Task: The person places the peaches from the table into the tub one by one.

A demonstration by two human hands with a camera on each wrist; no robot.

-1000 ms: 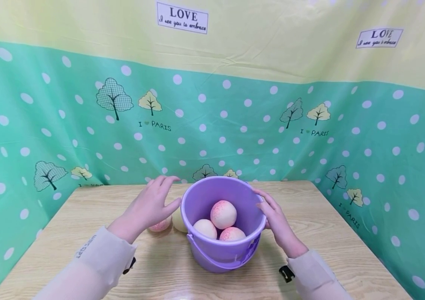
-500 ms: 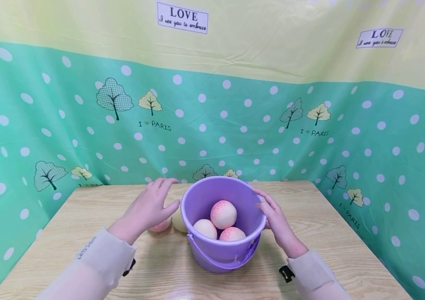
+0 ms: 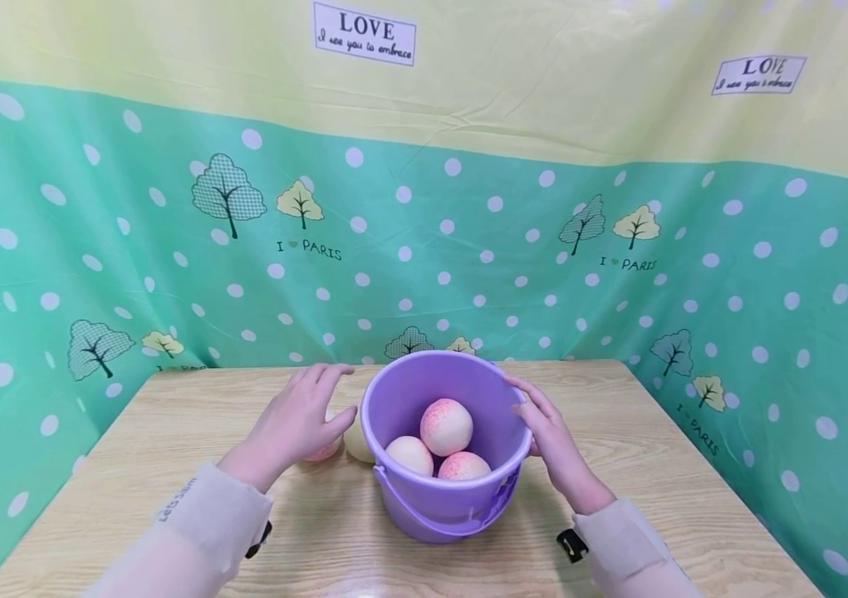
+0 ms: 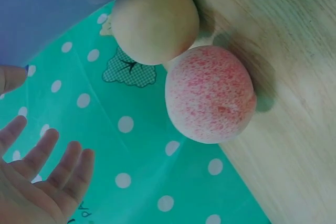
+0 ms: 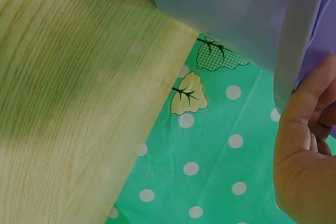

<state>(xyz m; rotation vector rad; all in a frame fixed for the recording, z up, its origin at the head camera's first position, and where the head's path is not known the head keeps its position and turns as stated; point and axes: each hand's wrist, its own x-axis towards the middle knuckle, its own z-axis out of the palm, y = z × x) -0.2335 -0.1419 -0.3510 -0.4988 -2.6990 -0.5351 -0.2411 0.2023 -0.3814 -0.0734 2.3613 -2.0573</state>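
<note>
A purple bucket (image 3: 431,508) stands upright on the table, its handle hanging down in front. Inside it lie three peaches (image 3: 446,428), cream with pink speckles. My right hand (image 3: 560,448) grips the bucket's right rim, thumb over the edge and fingers around the outside. To the left of the bucket my left hand (image 3: 289,423) hovers with fingers spread and holds nothing; its thumb points at the rim. Below it on the table sit a pink-speckled peach (image 4: 210,95) and a paler cream one (image 4: 156,22), side by side, partly hidden in the head view.
The wood-grain table (image 3: 640,531) ends at a green and yellow curtain (image 3: 468,249) with dots and trees, which closes off the back and both sides. Black straps (image 3: 571,546) show at the wrists.
My left hand has sunk slightly toward the peaches left of the bucket. The right hand, the bucket and the peaches look unmoved.
</note>
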